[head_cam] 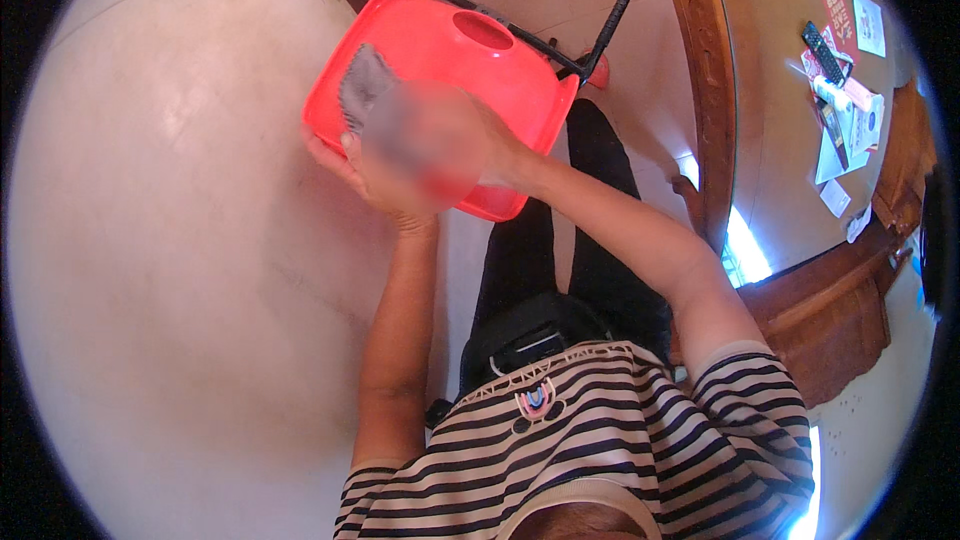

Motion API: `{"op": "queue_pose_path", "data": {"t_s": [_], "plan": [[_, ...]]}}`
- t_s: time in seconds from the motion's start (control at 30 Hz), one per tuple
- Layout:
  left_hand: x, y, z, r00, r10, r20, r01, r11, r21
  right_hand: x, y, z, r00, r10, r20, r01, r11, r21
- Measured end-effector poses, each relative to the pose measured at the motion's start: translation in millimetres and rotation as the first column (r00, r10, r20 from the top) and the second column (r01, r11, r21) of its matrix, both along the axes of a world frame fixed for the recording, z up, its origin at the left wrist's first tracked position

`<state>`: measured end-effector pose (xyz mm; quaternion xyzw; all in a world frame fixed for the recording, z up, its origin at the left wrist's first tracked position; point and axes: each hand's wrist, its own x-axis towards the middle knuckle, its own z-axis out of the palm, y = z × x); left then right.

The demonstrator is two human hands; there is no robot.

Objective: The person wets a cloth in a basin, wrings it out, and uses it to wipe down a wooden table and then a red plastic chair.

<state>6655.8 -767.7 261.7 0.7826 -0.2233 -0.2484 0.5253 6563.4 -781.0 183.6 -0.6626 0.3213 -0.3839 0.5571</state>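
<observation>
A red plastic chair point(517, 90) with an oval hole and black metal tube legs point(611, 26) is tilted in front of me. My left hand point(379, 184) grips its left rim, fingers along the outside and thumb on the inner side. A grey cloth point(365, 82) with a ribbed edge lies against the red surface. From the right, my right hand point(491, 139) reaches over the chair beside the cloth. A round blurred patch covers its fingers and part of my left hand, so their hold on the cloth is hidden.
A pale wall point(172, 165) rises close on the left. To the right stands a carved wooden table point(787, 187) with a glossy top, bearing a black remote control point(821, 49), a white tube point(831, 92) and papers point(868, 22). Black-trousered legs point(517, 255) are below the chair.
</observation>
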Motion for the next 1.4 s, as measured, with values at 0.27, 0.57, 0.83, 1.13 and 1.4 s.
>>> {"op": "queue_pose_path", "data": {"t_s": [0.27,0.57,0.83,1.13,1.4], "plan": [[8,12,-16,0.999,0.017,-0.037,-0.017,1.000,0.005,-96,17,-52,0.938,-0.053,-0.342,0.059,0.998,0.009],[16,26,-29,1.000,0.022,-0.016,-0.021,0.999,0.049,-76,-66,-152,0.926,-0.022,-0.377,0.084,0.985,0.151],[3,8,-15,1.000,0.009,0.002,-0.009,0.989,0.149,-67,-84,-149,0.895,0.048,-0.443,0.018,0.989,0.143],[8,8,-13,0.998,-0.009,0.056,-0.002,0.981,0.195,-86,-68,-86,0.895,0.177,-0.409,0.016,0.904,0.426],[3,-4,-8,1.000,0.006,0.030,-0.011,0.987,0.160,-36,-105,-94,0.942,0.083,-0.326,0.059,0.913,0.403]]}}
